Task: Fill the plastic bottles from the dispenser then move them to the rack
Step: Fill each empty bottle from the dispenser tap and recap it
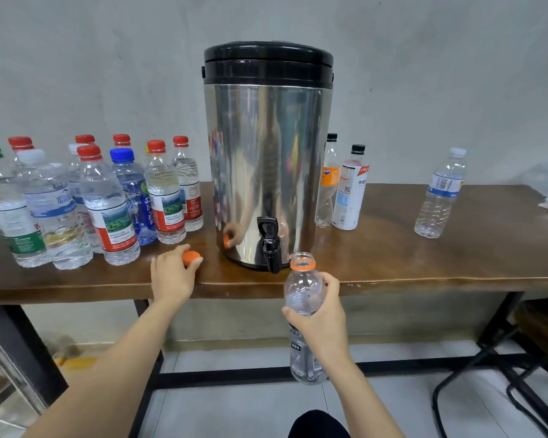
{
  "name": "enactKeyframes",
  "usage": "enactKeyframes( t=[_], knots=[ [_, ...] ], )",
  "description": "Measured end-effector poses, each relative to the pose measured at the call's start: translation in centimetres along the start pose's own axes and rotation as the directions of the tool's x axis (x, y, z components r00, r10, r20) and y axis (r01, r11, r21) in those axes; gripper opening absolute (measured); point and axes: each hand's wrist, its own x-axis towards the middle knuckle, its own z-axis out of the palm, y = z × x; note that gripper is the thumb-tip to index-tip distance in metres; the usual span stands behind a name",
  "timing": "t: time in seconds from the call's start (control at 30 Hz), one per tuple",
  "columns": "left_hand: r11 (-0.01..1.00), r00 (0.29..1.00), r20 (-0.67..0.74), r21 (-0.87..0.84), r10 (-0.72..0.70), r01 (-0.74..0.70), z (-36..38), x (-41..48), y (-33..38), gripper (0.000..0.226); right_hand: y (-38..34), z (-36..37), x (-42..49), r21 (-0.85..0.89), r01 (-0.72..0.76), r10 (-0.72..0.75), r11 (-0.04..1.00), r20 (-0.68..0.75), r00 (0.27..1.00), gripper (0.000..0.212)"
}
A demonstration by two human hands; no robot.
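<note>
left hand [171, 276]: pinches orange cap [190, 257] | right hand [320, 320]: grips bottle [302, 289], seemingly empty

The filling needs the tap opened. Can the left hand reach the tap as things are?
Probably yes: only bare table lies between the left hand and the tap, though its fingers hold the cap.
</note>
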Motion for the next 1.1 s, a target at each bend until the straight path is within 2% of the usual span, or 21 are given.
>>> enactKeyframes(
  t=[0.1,0.17,0.3,0.4,0.5,0.57,0.63,0.7,0.77,0.93,1.1],
  knots=[
    [0.997,1.000,-0.001,0.075,0.014,-0.014,0.7,0.6,-0.4,0.046,0.2,0.2,-0.1,-0.062,-0.021,0.021,0.998,-0.004,1.000,0.078],
    [0.998,1.000,0.000,0.060,0.011,-0.011,0.8,0.9,-0.5,0.046,0.3,0.3,-0.1,-0.087,-0.027,0.027,0.996,-0.001,1.000,0.078],
    [0.980,0.993,-0.091,-0.181,0.070,-0.085,-0.6,0.2,1.6,0.046,0.8,0.7,-0.2,-0.131,-0.032,0.032,0.991,-0.002,0.999,0.079],
    [0.884,0.961,-0.183,-0.384,0.209,-0.266,-3.0,-1.3,5.7,0.039,1.3,1.3,-0.4,-0.181,-0.032,0.035,0.983,0.014,0.999,0.080],
    [0.758,0.910,-0.161,-0.508,0.383,-0.409,-5.5,-2.8,9.5,0.035,1.4,2.2,-0.7,-0.225,-0.010,0.020,0.974,0.043,0.999,0.079],
    [0.721,0.848,-0.070,-0.493,0.525,-0.487,-6.6,-3.6,11.2,0.037,1.2,2.9,-0.8,-0.212,0.008,0.003,0.977,0.050,0.999,0.078],
    [0.723,0.775,0.033,-0.385,0.631,-0.573,-7.0,-4.0,12.1,0.041,0.9,3.5,-0.7,-0.183,0.032,-0.023,0.983,0.046,0.999,0.080],
    [0.725,0.731,0.112,-0.290,0.674,-0.624,-7.1,-4.2,12.6,0.042,0.4,3.8,-0.5,-0.143,0.059,-0.053,0.988,0.044,0.998,0.083],
    [0.731,0.724,0.141,-0.258,0.675,-0.632,-6.9,-4.1,12.7,0.041,0.0,4.0,-0.3,-0.084,0.083,-0.079,0.993,0.046,0.996,0.086],
    [0.734,0.746,0.078,-0.269,0.661,-0.623,-6.2,-4.1,12.7,0.036,0.1,4.0,0.0,-0.015,0.129,-0.128,0.992,0.048,0.991,0.084],
    [0.697,0.749,-0.100,-0.302,0.656,-0.651,-4.5,-4.1,12.3,0.024,0.5,4.0,0.1,-0.009,0.148,-0.148,0.989,0.026,0.989,0.083]
  ],
)
